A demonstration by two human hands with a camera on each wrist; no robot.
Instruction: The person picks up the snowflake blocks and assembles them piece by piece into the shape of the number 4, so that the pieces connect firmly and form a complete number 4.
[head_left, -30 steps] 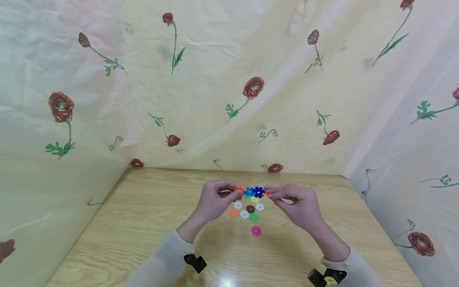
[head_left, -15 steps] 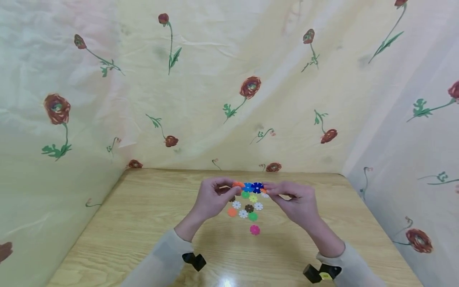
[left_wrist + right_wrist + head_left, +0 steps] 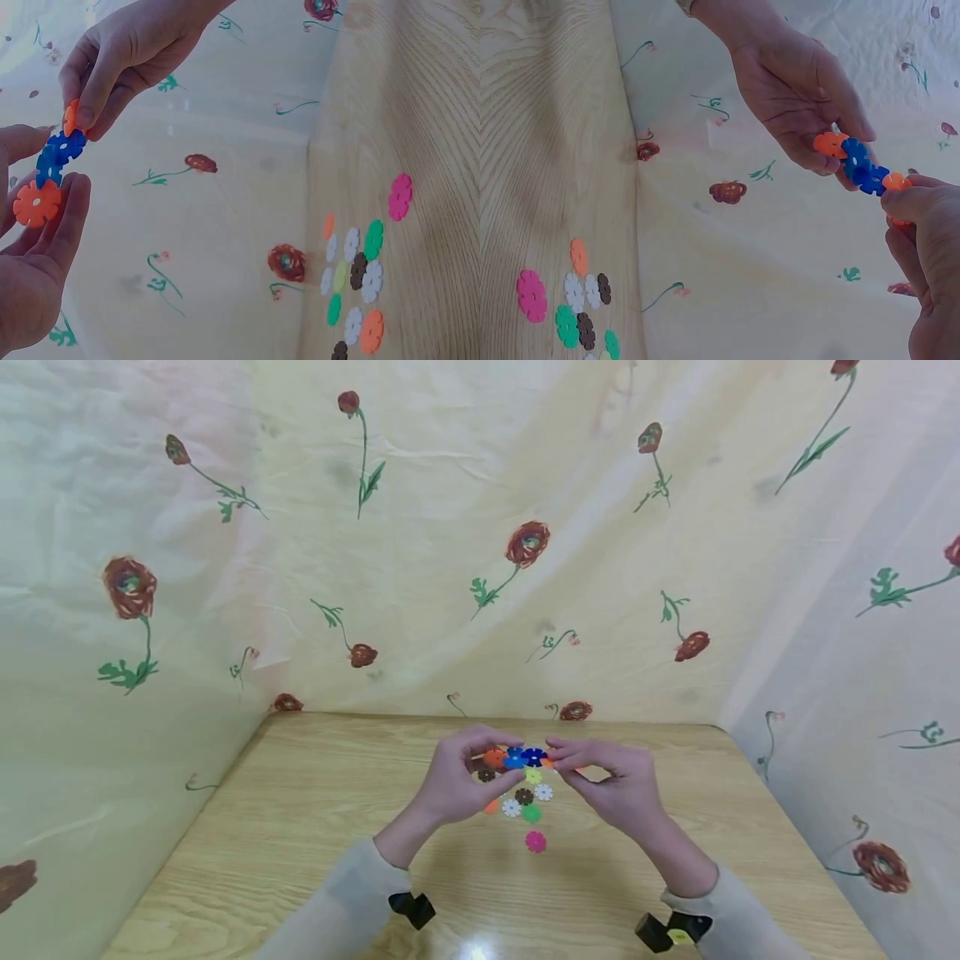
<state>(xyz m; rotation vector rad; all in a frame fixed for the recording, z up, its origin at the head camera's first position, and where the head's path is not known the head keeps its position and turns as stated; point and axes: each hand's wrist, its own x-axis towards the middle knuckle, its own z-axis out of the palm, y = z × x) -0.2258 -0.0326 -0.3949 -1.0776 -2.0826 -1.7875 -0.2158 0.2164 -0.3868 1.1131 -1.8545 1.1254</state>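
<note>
A short chain of interlocking snowflake discs hangs in the air between the hands. It has an orange disc (image 3: 36, 203) at its left end, a light blue disc (image 3: 515, 760), a dark blue disc (image 3: 534, 757), and orange (image 3: 896, 181) at its right end. My left hand (image 3: 459, 781) holds the chain around the light blue disc, thumb on one edge and fingers on the other; the left orange disc sits inside that hand. With thumb and fingers, my right hand (image 3: 618, 777) pinches the orange right end, partly covering it.
Below the hands, loose snowflake discs lie on the wooden table (image 3: 300, 827): pink (image 3: 536, 842), green (image 3: 531, 813), brown (image 3: 524, 796), yellow (image 3: 533, 776), several white (image 3: 372, 281) and orange (image 3: 372, 331). A flowered cloth (image 3: 420, 568) surrounds the table's back and sides.
My left thumb and fingers have shifted from the orange end disc to the light blue disc, leaving the orange more exposed. My right hand keeps its pinch, nearly still.
</note>
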